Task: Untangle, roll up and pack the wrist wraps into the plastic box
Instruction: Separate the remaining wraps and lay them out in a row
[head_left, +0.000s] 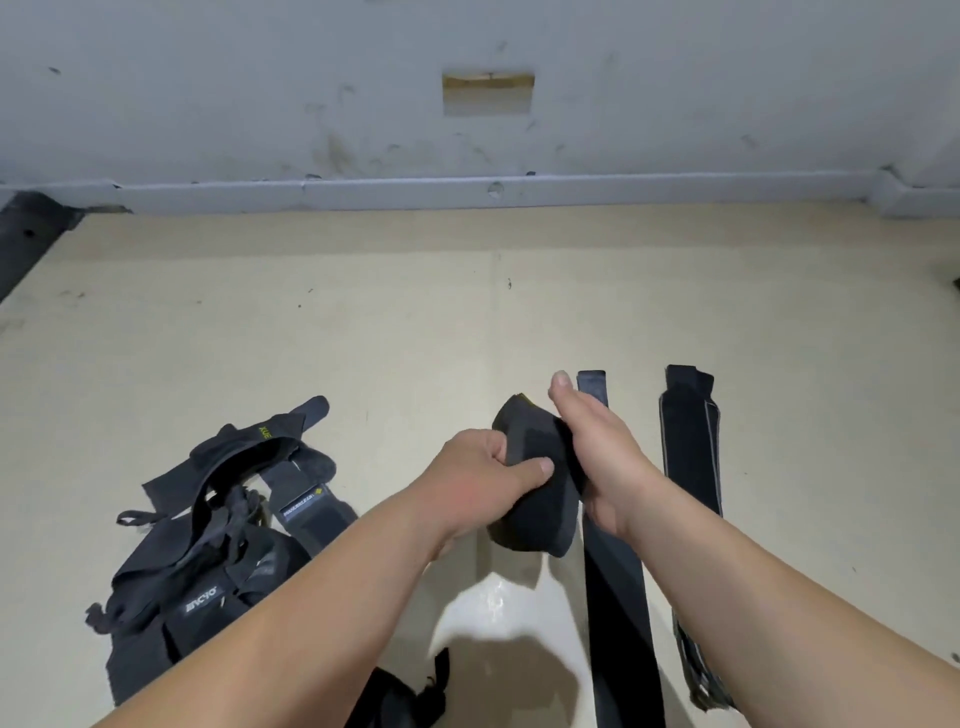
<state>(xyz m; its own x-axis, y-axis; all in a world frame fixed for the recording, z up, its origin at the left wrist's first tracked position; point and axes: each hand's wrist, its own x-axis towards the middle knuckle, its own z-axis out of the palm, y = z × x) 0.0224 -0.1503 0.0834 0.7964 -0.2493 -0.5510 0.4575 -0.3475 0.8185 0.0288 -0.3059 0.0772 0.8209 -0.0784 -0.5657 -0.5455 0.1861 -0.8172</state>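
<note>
A rolled black wrist wrap (535, 483) is held above the beige floor between both hands. My left hand (478, 483) grips its left side with the thumb across the front. My right hand (597, 447) presses on its right side, fingers curled behind. A straightened black wrap (615, 597) lies flat under my right hand, running toward me. Another flat wrap (691, 452) lies to its right. A tangled pile of black wraps (218, 545) sits at the left. The plastic box is not in view.
A grey wall with a skirting strip (467, 192) runs across the far side of the floor. A small black wrap piece (405, 696) lies at the bottom edge between my forearms. A dark mat corner (31, 234) shows at the far left.
</note>
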